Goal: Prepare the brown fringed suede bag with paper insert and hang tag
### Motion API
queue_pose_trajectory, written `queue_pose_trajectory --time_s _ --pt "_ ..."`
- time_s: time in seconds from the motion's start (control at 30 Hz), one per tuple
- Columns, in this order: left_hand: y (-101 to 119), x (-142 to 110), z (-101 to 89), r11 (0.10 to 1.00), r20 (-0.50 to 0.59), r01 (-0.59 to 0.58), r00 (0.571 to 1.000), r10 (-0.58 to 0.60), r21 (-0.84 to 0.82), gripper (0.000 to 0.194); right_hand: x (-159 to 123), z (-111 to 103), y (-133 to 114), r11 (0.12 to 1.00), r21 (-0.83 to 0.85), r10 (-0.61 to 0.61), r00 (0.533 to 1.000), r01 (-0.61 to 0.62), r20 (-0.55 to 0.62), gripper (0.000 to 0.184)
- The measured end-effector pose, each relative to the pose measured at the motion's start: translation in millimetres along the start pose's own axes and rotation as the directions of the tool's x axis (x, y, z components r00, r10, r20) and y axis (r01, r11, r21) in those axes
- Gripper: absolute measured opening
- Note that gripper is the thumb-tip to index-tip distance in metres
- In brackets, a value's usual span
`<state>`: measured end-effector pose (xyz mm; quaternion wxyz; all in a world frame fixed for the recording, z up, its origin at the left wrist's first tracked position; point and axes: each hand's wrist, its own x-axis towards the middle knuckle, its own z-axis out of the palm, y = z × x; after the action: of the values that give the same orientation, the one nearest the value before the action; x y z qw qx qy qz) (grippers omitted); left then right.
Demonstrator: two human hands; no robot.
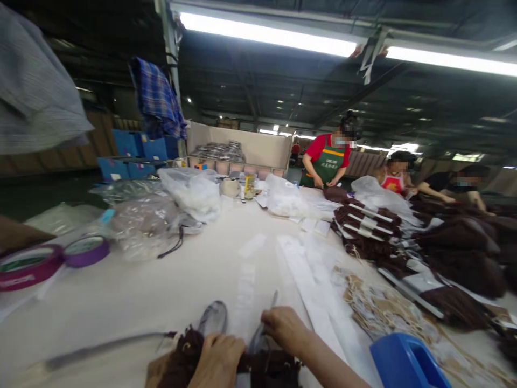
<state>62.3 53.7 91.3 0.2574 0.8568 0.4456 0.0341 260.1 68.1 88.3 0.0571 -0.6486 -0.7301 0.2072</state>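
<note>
Pressing down with the left hand (218,358), fingers curled closed over a dark brown garment (189,355) bunched at the near edge of the white table (133,293). Pinching with the right hand (285,328), fingers narrowed around a clear plastic bag (258,337) lying just beside the left hand, touching the brown cloth. Lying flat on the table beyond the hands, white paper strips (301,269) running away toward the far end. Sitting at the left edge, two rolls of purple tape (84,250), near a heap of clear plastic bags (161,210). Stacking up along the right side, folded brown garments (371,231) with white tags, and a loose pile of string tags (383,307) just before them. Showing at the lower right corner, a blue plastic bin (404,361). Working at the far end, a person in a red shirt and green apron (327,161), with two more people beside, well apart from the hands in front.
</note>
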Motion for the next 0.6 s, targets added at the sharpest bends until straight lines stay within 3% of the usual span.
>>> queue_pose_trajectory --time_s 0.1,0.2,0.3,0.37,0.47,0.6 --pt "2.9 -8.6 -3.8 0.998 0.067 0.060 0.996 -0.062 0.024 0.041 0.6 0.1 10.6 0.971 0.167 0.204 0.958 -0.172 -0.202 0.013" --pt "7.6 -10.7 -2.9 0.998 0.001 0.048 0.999 -0.048 0.031 0.043 -1.1 -9.6 25.3 0.850 0.446 0.449 0.829 -0.281 -0.334 0.021" --pt "8.6 -13.8 -2.1 0.999 -0.013 0.031 0.999 -0.031 0.033 0.042 -8.0 -22.1 35.2 0.651 0.723 0.640 0.678 -0.229 -0.361 0.023" --pt "8.2 -15.8 -3.0 0.999 0.001 0.027 1.000 -0.027 0.040 0.041 -15.7 -29.2 36.6 0.524 0.843 0.710 0.609 -0.120 -0.355 0.024" --pt "7.9 -16.3 -4.6 0.998 0.007 0.025 1.000 -0.026 0.053 0.039 -29.9 -38.3 33.9 0.386 0.920 0.731 0.583 0.075 -0.354 0.026" --pt "8.1 -13.5 -4.8 0.997 -0.004 0.015 1.000 -0.015 0.070 0.043 -47.6 -48.9 29.5 0.303 0.922 0.678 0.625 0.241 -0.387 0.040"
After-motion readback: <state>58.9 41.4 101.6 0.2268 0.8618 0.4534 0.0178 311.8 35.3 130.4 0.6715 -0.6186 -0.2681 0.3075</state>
